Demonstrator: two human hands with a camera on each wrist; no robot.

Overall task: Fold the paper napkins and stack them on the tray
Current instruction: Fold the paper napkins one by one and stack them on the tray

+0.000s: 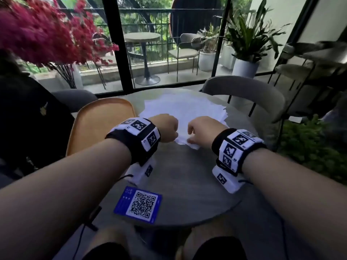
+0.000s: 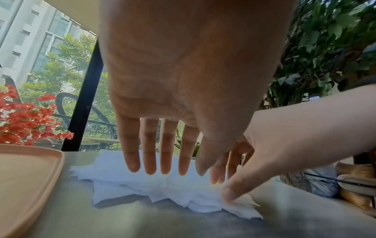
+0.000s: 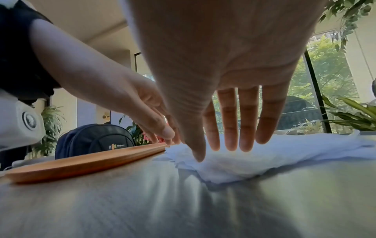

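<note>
Both hands, left hand (image 1: 167, 128) & right hand (image 1: 203, 132), fingers straight, on napkins (image 1: 187, 107); tray (image 1: 97, 124) beside.

Soft, matt white paper napkins (image 1: 185, 109), thin and lightly crumpled, are heaped on a smooth grey table (image 1: 187, 184) with a dull sheen. At nine o'clock of them, an orange-brown tray (image 1: 97, 124), smooth and matt, is seen. A glossy printed card (image 1: 139, 204) is seen at six o'clock.

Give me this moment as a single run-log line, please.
stage: reaching for napkins | left hand: open over napkin pile | right hand: open, thumb on pile's near edge | tray: no napkins | folded: none
</note>
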